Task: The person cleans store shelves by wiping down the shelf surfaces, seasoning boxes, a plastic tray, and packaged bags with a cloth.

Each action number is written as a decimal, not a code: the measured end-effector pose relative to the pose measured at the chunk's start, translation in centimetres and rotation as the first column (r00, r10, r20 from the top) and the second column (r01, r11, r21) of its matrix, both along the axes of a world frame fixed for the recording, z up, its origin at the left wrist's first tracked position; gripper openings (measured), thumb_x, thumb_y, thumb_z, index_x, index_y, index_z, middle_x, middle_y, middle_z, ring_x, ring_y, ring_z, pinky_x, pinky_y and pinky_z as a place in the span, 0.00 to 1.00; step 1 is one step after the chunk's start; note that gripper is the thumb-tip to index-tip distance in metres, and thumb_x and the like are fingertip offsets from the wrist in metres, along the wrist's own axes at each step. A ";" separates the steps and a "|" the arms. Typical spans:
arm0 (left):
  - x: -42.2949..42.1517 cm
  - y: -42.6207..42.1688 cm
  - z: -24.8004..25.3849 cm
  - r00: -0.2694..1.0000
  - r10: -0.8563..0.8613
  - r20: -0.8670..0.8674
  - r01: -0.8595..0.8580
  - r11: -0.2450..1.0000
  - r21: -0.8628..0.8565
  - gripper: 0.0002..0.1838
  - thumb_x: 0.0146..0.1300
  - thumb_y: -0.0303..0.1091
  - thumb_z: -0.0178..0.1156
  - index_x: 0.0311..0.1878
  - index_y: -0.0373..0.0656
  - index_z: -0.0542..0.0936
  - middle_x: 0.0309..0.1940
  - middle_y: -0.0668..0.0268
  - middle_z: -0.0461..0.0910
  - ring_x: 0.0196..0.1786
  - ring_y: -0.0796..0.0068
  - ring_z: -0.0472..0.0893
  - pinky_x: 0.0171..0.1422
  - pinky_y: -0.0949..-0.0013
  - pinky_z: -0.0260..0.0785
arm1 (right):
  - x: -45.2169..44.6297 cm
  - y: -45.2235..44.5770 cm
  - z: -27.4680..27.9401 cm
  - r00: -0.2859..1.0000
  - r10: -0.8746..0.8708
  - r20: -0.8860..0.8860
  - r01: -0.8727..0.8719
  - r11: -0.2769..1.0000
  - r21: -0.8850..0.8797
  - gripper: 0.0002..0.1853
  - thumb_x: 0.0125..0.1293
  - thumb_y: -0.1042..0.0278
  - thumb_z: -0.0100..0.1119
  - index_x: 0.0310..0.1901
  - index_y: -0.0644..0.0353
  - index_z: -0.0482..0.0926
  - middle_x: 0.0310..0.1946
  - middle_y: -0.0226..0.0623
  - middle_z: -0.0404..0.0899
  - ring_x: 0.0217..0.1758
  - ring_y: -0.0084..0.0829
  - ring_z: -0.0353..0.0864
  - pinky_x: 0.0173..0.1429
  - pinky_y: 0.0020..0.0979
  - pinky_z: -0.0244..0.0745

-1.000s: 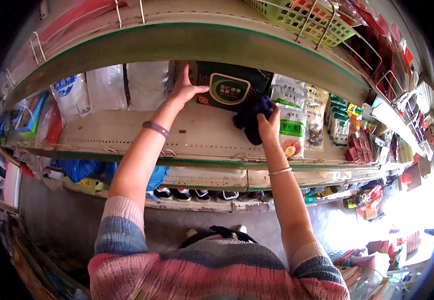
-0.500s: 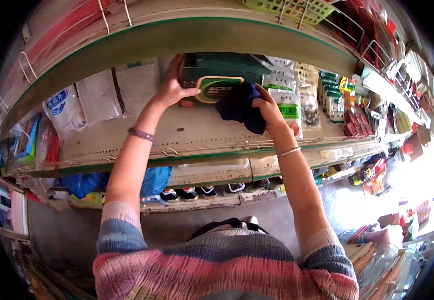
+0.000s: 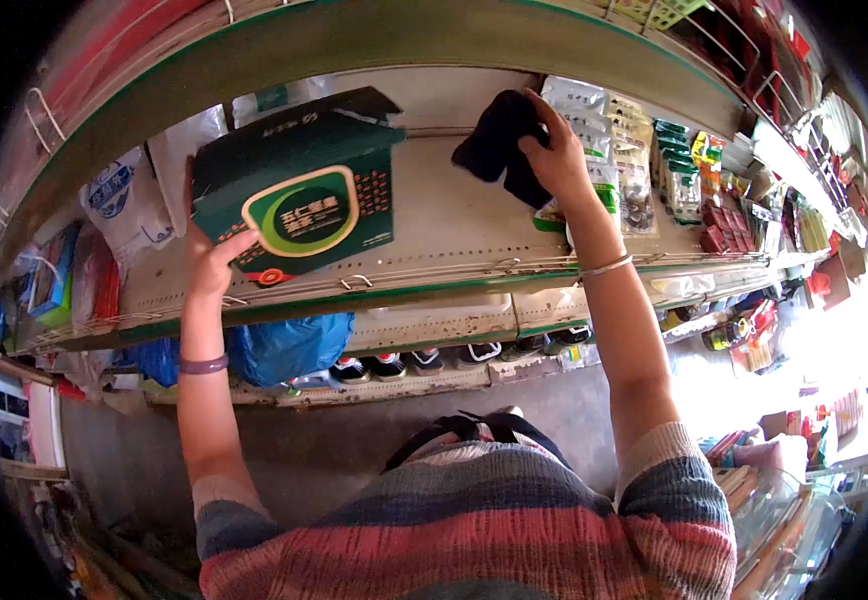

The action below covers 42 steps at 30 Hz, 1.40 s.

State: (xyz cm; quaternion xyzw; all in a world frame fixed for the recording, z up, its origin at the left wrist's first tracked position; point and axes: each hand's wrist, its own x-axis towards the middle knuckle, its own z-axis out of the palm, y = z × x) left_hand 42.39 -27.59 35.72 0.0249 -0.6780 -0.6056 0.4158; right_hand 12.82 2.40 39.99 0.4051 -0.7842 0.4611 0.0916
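Note:
A dark green cardboard box (image 3: 379, 190) with a pale-framed label is tilted over the left half of the shelf (image 3: 434, 225). My left hand (image 3: 211, 262) grips its left end, thumb on the front and the other fingers hidden behind. A dark navy cloth (image 3: 502, 140) hangs bunched from my right hand (image 3: 557, 155), whose fingers are closed on it. That hand is over the shelf, just left of the silvery packets (image 3: 576, 97) and apart from the box.
White plastic packs (image 3: 132, 205) lie at the left of the shelf. Green packets (image 3: 676, 165) and dark red packs (image 3: 729, 235) stand to the right. The upper shelf's edge (image 3: 434, 45) runs close above my hands. Blue bags (image 3: 294, 345) and several bottles (image 3: 389, 367) are below.
The box has moved left and toward me, held by my left hand, baring the shelf behind it. My right hand with the cloth has moved slightly right and up, away from the box.

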 end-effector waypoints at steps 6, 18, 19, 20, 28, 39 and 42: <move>3.7 -3.8 -1.6 0.991 0.099 0.092 -0.103 0.994 0.040 0.25 0.46 0.21 0.62 0.51 0.36 0.71 0.43 0.63 0.78 0.44 0.72 0.77 0.50 0.70 0.69 | -3.1 -5.3 -8.1 0.985 0.053 -0.165 0.087 0.673 0.734 0.40 0.58 0.41 0.51 0.68 0.43 0.47 0.67 0.58 0.45 0.66 0.63 0.53 0.63 0.55 0.58; 5.0 -7.5 -7.0 0.974 0.226 0.013 -0.217 0.917 0.336 0.26 0.48 0.26 0.63 0.53 0.41 0.70 0.44 0.65 0.76 0.46 0.71 0.77 0.49 0.67 0.70 | -5.7 -13.7 -10.0 0.962 -0.059 -0.266 0.249 0.588 0.769 0.33 0.58 0.60 0.51 0.66 0.47 0.54 0.64 0.51 0.55 0.62 0.52 0.62 0.62 0.49 0.62; 5.1 -7.6 -7.2 0.974 0.227 0.029 -0.221 0.900 0.376 0.26 0.47 0.26 0.64 0.53 0.41 0.70 0.45 0.65 0.76 0.46 0.71 0.77 0.50 0.66 0.70 | -4.3 -15.3 -10.0 0.966 0.044 -0.256 0.170 0.639 0.751 0.33 0.58 0.61 0.51 0.66 0.46 0.55 0.63 0.50 0.57 0.62 0.50 0.62 0.63 0.47 0.61; 5.2 -7.7 -7.3 0.973 0.225 0.047 -0.224 0.883 0.413 0.27 0.47 0.26 0.64 0.53 0.41 0.69 0.45 0.65 0.76 0.46 0.71 0.77 0.50 0.66 0.70 | -3.2 -17.3 -9.8 0.970 0.167 -0.176 0.038 0.614 0.788 0.32 0.57 0.61 0.52 0.65 0.44 0.57 0.63 0.48 0.59 0.65 0.47 0.59 0.66 0.43 0.58; 6.0 -8.3 -8.2 0.965 0.242 0.101 -0.261 0.845 0.466 0.27 0.49 0.26 0.63 0.55 0.41 0.69 0.45 0.65 0.76 0.45 0.70 0.78 0.47 0.67 0.72 | -5.3 -21.7 -16.6 0.799 0.601 -0.007 -0.526 0.705 0.476 0.32 0.51 0.67 0.59 0.61 0.40 0.65 0.61 0.46 0.60 0.65 0.49 0.57 0.67 0.45 0.54; 5.9 -8.9 -8.4 0.978 0.203 0.048 -0.206 0.904 0.375 0.26 0.51 0.29 0.62 0.55 0.38 0.69 0.47 0.62 0.75 0.47 0.69 0.77 0.49 0.65 0.72 | -5.2 -7.5 -8.9 0.792 0.571 -0.214 -0.249 0.623 0.742 0.29 0.54 0.69 0.52 0.61 0.47 0.64 0.62 0.46 0.61 0.65 0.48 0.59 0.67 0.44 0.59; 6.0 -9.0 -8.4 0.978 0.202 0.047 -0.204 0.898 0.390 0.25 0.52 0.29 0.62 0.55 0.38 0.69 0.47 0.62 0.75 0.47 0.68 0.77 0.50 0.65 0.72 | -8.2 -8.3 -9.2 0.972 0.122 -0.202 0.093 0.592 0.801 0.28 0.59 0.60 0.51 0.63 0.47 0.61 0.59 0.49 0.62 0.61 0.51 0.63 0.62 0.46 0.63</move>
